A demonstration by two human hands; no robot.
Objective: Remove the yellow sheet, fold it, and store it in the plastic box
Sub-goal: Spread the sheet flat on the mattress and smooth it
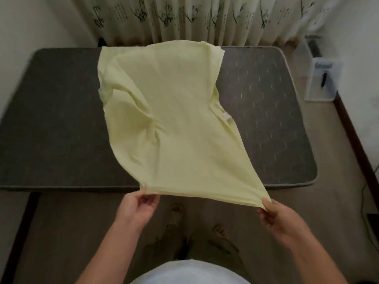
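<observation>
Standing at the near edge of the mattress (51, 119), the person holds the yellow sheet (170, 119) by its near end. The left hand (139, 203) pinches one corner between thumb and curled fingers, and the right hand (274, 214) pinches the other. The hem between them is pulled taut just off the mattress's near edge. From there the cloth runs up the middle of the mattress to its far edge, by the curtain (184, 17), in a band much narrower than the mattress, with dark surface showing on both sides. Layered edges show along its right side (I would guess it is already doubled lengthwise, though I cannot be sure). A bunch of creases sits toward its left edge.

To my eye this is the folding step, partway: the sheet is off as a cover but not yet compact. The next move likely calls for carrying the two held corners over to the far end to meet the far corners squarely, with the hem tight enough to smooth the creases. The plastic box (322, 78) stands on the floor off the mattress's far right corner, against the wall, well apart from the sheet.
</observation>
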